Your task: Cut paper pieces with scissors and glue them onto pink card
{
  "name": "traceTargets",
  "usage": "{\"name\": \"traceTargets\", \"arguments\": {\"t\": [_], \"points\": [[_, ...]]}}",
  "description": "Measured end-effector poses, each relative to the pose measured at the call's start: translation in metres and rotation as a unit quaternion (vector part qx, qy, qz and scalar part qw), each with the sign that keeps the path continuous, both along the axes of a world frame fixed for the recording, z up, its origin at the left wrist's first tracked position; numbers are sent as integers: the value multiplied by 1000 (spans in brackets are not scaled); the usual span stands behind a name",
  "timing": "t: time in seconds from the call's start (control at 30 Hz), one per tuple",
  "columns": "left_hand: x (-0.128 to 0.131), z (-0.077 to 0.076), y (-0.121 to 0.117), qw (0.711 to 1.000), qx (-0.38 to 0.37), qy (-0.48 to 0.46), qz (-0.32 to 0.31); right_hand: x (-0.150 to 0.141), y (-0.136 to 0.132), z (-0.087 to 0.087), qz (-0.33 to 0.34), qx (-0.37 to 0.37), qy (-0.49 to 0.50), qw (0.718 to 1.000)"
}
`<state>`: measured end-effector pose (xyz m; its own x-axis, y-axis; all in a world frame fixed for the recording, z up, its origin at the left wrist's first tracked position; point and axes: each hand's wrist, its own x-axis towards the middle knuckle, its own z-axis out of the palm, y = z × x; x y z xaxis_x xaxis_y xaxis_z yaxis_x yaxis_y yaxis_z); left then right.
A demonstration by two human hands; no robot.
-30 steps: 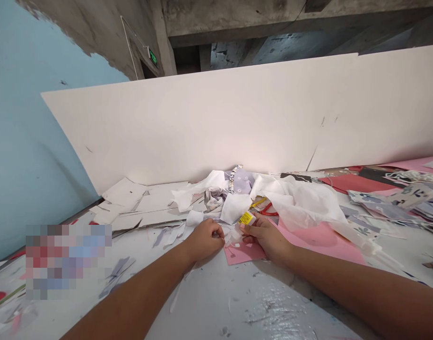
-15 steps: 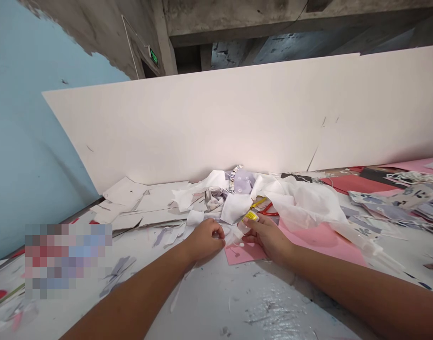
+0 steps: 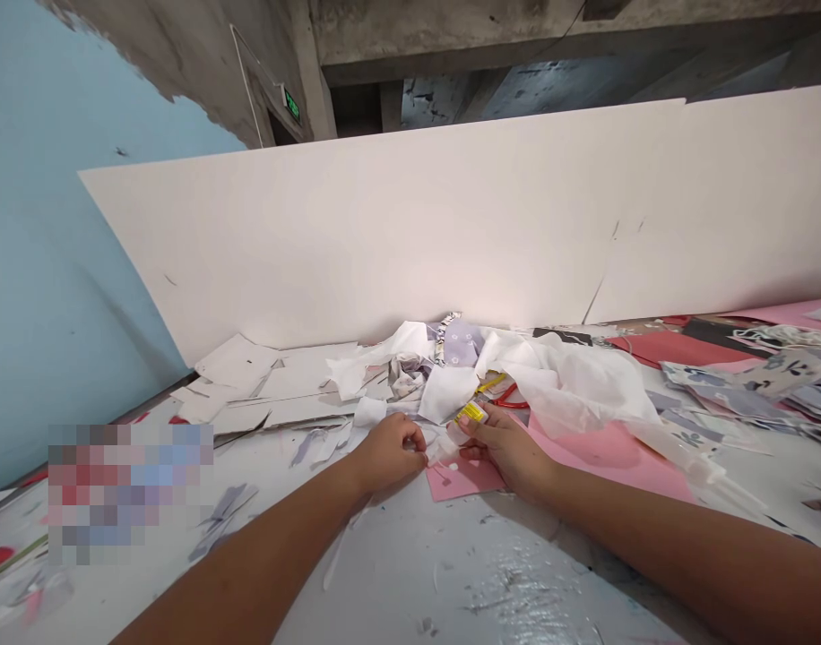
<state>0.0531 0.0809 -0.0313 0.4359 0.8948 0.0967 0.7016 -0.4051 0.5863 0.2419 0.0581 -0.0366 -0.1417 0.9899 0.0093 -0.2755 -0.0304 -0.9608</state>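
As I lean over the work table point(image 3: 410, 573), this is how things stand:

Left hand point(image 3: 387, 455): curled almost closed, fingertips at a white scrap point(image 3: 441, 448); I cannot tell how firmly it has hold.

Right hand point(image 3: 505, 451): thumb and fingers pinched closed on a small white bottle point(image 3: 470, 414) with a yellow label.

Bottle: tilted up in my right hand, just beside the white scrap, above the pink card point(image 3: 464, 479).

Between my 2 hands: a narrow gap, with the white scrap bridging it.

Just beyond my hands: a heap of white nonwoven sheet point(image 3: 572, 390), a lilac dotted fabric point(image 3: 461, 340), a red loop point(image 3: 511, 399).

Left along the table: white cardboard offcuts point(image 3: 249, 385).

Right along the table: patterned paper pieces point(image 3: 739, 385), a red sheet point(image 3: 659, 348).

Behind the table: an upright white board point(image 3: 384, 251), a blue wall point(image 3: 61, 269).
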Motion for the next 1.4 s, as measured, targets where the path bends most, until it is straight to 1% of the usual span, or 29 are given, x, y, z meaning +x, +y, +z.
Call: {"name": "traceTargets", "arguments": {"t": [0.4, 1.17, 1.4], "points": [[0, 0, 0, 1000, 4, 0, 2, 1, 3, -5, -5, -2, 3, 1000], [0, 0, 0, 1000, 4, 0, -3, 3, 2, -1, -10, -2, -2, 1000], [0, 0, 0, 1000, 4, -1, -4, 3, 4, -4, -20, 6, -11, 1000]]}}
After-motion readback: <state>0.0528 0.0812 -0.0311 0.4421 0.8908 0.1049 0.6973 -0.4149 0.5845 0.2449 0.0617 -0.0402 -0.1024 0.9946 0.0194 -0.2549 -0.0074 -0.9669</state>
